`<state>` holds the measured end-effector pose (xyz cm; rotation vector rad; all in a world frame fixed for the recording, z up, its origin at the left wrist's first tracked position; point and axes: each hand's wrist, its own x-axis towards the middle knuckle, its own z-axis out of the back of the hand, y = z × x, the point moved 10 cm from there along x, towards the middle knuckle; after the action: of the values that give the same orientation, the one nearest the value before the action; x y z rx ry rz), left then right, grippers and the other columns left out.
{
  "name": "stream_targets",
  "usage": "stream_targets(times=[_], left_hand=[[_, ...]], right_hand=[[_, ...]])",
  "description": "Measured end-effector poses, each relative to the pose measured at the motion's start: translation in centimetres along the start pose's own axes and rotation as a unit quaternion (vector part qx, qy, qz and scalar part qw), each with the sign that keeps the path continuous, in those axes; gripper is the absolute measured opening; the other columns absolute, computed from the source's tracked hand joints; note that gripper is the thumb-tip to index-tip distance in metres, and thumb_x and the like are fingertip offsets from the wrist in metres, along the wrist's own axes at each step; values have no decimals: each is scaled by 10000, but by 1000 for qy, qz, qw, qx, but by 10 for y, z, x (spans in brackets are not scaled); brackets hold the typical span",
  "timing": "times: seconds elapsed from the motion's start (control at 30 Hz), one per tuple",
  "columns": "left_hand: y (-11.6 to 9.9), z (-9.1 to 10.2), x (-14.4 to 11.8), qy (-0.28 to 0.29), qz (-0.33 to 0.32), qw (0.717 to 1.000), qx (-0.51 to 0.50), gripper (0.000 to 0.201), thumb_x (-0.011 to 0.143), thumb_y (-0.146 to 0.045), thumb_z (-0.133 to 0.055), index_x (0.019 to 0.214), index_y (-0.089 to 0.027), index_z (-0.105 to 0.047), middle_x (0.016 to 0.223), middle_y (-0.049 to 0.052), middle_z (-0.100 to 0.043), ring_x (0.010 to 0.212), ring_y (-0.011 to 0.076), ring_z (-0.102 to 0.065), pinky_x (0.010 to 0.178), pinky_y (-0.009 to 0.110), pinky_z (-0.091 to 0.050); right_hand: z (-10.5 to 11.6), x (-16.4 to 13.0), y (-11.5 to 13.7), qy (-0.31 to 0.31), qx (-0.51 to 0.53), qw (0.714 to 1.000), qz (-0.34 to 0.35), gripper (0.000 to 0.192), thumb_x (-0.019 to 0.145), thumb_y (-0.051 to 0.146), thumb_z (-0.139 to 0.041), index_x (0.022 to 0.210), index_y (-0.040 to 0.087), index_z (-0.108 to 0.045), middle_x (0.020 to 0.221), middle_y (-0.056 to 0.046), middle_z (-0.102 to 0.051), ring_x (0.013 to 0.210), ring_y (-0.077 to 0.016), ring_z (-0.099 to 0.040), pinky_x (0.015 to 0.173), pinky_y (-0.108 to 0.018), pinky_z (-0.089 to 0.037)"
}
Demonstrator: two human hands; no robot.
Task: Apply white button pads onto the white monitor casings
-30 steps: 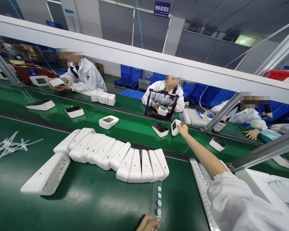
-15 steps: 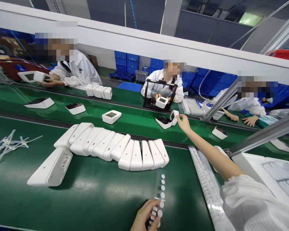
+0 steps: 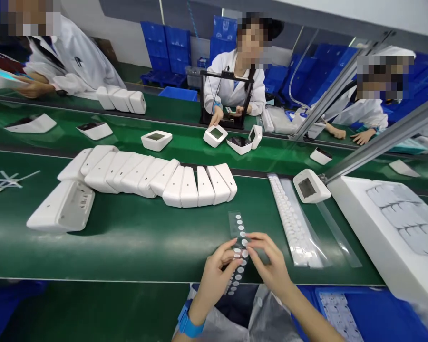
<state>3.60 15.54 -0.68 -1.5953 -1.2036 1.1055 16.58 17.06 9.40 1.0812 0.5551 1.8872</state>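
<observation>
Between both my hands is a clear strip of round white stickers (image 3: 238, 277), upright-running toward the belt. My left hand (image 3: 220, 266) pinches it from the left side, with a blue band around that wrist. The fingertips of my right hand (image 3: 269, 259) are closed at the strip's right edge, by one of the round stickers; whether a sticker is peeled off is too small to tell. Ahead of my hands, several white wedge-shaped device housings (image 3: 139, 172) stand in a curved row. One more housing (image 3: 62, 206) lies at the row's left end, its open underside showing.
Devices with screens (image 3: 157, 140) sit on the green conveyor (image 3: 185, 142). A bagged sticker stack (image 3: 296, 228), a device (image 3: 311, 186) and a white foam box (image 3: 378, 228) lie right. Co-workers sit opposite; one hand (image 3: 217, 116) touches a device. White strips (image 3: 7, 180) lie left.
My right hand has come back from a device on the conveyor, leaving it there, to the sticker strip. The view has tilted down. A co-worker's device now rests on the conveyor.
</observation>
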Motion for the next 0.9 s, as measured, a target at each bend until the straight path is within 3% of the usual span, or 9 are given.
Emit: stream_targets(times=[0.13, 0.3, 0.57, 0.73, 0.9], left_hand=[[2, -5, -2, -31, -22, 999, 19, 334, 845, -293, -695, 1155, -185, -629, 981, 55, -810, 941, 202, -763, 869, 294, -595], [4, -14, -5, -62, -41, 996, 46, 247, 858, -324, -678, 1053, -175, -653, 993, 86, -807, 938, 225, -771, 848, 313, -615], [9, -21, -3, -77, -49, 991, 100, 254, 864, -382, -674, 1028, -187, -672, 1034, 96, -800, 977, 254, -764, 837, 325, -627], [7, -27, 0, -70, -52, 989, 121, 249, 871, -385, -665, 1038, -201, -676, 1037, 82, -801, 991, 254, -761, 844, 325, -624], [7, -30, 0, -73, -52, 989, 119, 243, 870, -391, -664, 1011, -194, -676, 1024, 87, -802, 991, 260, -760, 839, 324, -621]], right_hand=[[0, -20, -6, -28, 21, 999, -17, 161, 911, 117, -619, 1001, 236, -679, 1102, -86, -696, 1056, -204, -691, 905, -340, -580], [6, -23, -9, -41, 55, 997, -20, 178, 901, 137, -645, 1006, 270, -702, 1069, -72, -711, 1057, -221, -697, 908, -377, -593], [13, -28, -22, -52, 95, 991, -83, 120, 906, 166, -643, 887, 268, -703, 1023, -54, -707, 1091, -218, -681, 944, -373, -577], [23, -31, -28, -75, 79, 989, -101, 116, 909, 162, -634, 908, 263, -690, 1089, -60, -700, 1073, -203, -682, 937, -355, -571], [24, -29, -25, -64, 79, 992, -75, 140, 909, 142, -629, 917, 257, -707, 1094, -66, -713, 1045, -204, -701, 917, -349, -582]])
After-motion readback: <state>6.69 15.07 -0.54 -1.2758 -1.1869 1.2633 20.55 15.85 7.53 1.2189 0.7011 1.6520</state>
